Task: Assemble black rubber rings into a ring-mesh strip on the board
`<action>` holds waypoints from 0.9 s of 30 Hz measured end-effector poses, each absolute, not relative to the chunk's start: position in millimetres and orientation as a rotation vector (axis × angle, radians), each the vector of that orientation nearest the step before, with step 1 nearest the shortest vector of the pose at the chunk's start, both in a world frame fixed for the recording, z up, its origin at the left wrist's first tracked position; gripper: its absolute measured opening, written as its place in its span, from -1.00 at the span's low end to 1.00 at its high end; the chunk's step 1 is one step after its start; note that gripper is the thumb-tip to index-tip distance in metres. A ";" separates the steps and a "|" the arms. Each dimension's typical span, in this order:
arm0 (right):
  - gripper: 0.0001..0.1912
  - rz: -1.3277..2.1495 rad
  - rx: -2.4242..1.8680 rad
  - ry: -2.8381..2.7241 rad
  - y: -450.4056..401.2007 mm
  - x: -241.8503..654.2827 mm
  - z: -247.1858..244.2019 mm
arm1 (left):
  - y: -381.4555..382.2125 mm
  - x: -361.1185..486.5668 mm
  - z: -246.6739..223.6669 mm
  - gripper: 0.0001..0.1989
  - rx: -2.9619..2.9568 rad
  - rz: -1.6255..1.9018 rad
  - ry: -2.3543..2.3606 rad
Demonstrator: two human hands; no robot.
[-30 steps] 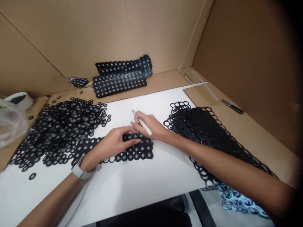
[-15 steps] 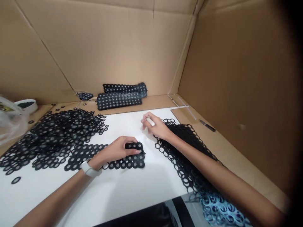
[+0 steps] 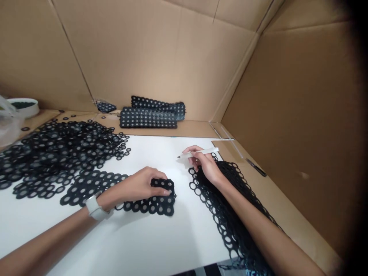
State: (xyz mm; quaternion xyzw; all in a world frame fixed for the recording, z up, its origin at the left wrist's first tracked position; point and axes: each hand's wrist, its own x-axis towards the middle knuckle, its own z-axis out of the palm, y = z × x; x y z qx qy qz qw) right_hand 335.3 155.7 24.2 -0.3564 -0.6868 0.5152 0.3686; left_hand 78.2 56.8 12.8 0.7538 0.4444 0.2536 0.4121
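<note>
My left hand (image 3: 143, 184), with a pale watch at the wrist, grips a black strip of joined rings with light centres (image 3: 162, 207) near its right end. Thumb and fingers pinch the upper part of that strip, and the palm hides its middle. To the right, my right hand (image 3: 201, 159) holds a white pen (image 3: 211, 150) with a dark tip pointing left, just above the white board (image 3: 149, 149). Beneath the right forearm lies a black mesh of open rings (image 3: 220, 199), partly covered by the arm.
Loose black rings (image 3: 71, 149) are heaped at left. Finished-looking strips (image 3: 149, 117) rest against the back cardboard wall (image 3: 129, 50). A dark cutter-like tool (image 3: 256, 167) and a clear rod (image 3: 232, 142) lie at right. A white bowl (image 3: 28, 111) and plastic bag (image 3: 10, 126) stand far left.
My right hand has turned, so the pen now shows at full length with its tip to the left. My left hand keeps its grip on the strip. The view has shifted and tilted slightly.
</note>
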 end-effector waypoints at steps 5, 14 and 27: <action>-0.87 1.383 -0.892 -1.735 150.1 333.2 20.6 | 57.5 84.1 5.1 -0.72 1.800 0.712 1.203; -0.94 1.427 -0.754 -1.669 137.5 331.2 20.9 | 59.9 85.4 6.9 -0.69 1.541 0.907 1.176; -0.97 1.415 -0.674 -1.773 127.2 329.0 18.8 | 62.8 80.5 2.0 -0.68 1.612 0.850 1.085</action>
